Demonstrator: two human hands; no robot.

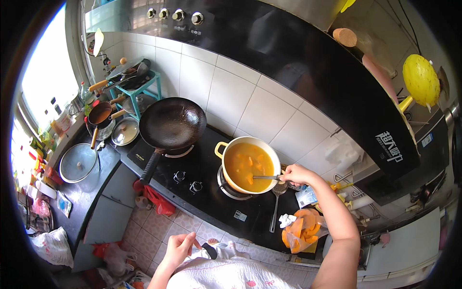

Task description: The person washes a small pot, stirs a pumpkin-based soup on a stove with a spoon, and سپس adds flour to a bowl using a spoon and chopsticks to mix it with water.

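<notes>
A cream pot (219,149) of orange-yellow soup with orange chunks (250,178) stands on the right burner of a black gas stove. My right hand (298,175) grips the handle of a utensil (266,177), whose far end dips into the soup; its submerged head is hidden. My left hand (181,246) hangs in front of the stove near my body, fingers curled, with nothing visible in it. A slotted metal spatula (275,207) lies on the stove right of the pot. A plastic bag of orange pumpkin-like pieces (302,231) rests at the stove's right end.
A dark wok (173,124) sits on the left burner, its handle pointing toward the front edge. A glass lid (78,163) and a small saucepan (100,113) are on the left counter, near a turquoise stand (147,84) holding pans. The range hood (274,47) overhangs the stove.
</notes>
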